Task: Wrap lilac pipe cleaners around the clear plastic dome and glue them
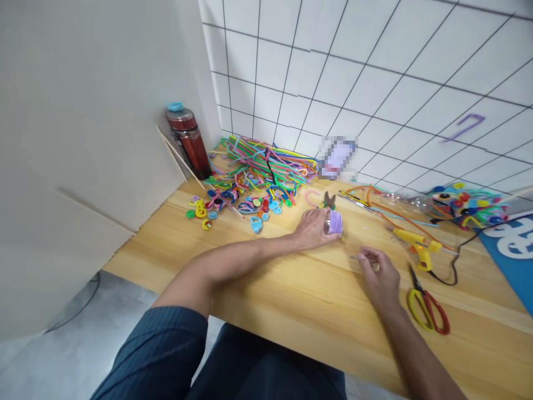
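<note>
My left hand [313, 229] is closed around a small clear plastic bottle wrapped in purple pipe cleaner [335, 222], which lies tilted at the tabletop. Its far side is hidden by my fingers. To the right and a little nearer, my right hand [380, 272] pinches a short, thin greyish piece [353, 256] between thumb and finger; it is too small to name. Just behind my left hand lie pliers with green grips [328, 200]. Scissors with one yellow and one red handle [428, 305] rest beside my right wrist, below a yellow glue gun [420, 247].
Piled pipe cleaners [266, 158] and loose buttons [258, 203] cover the back left, near a dark red flask [189, 141]. A phone [337, 157] leans on the tiled wall. At the right stand a decorated bottle [462, 203] and a blue board [508, 266]; the glue gun's cord [456, 261] curls nearby.
</note>
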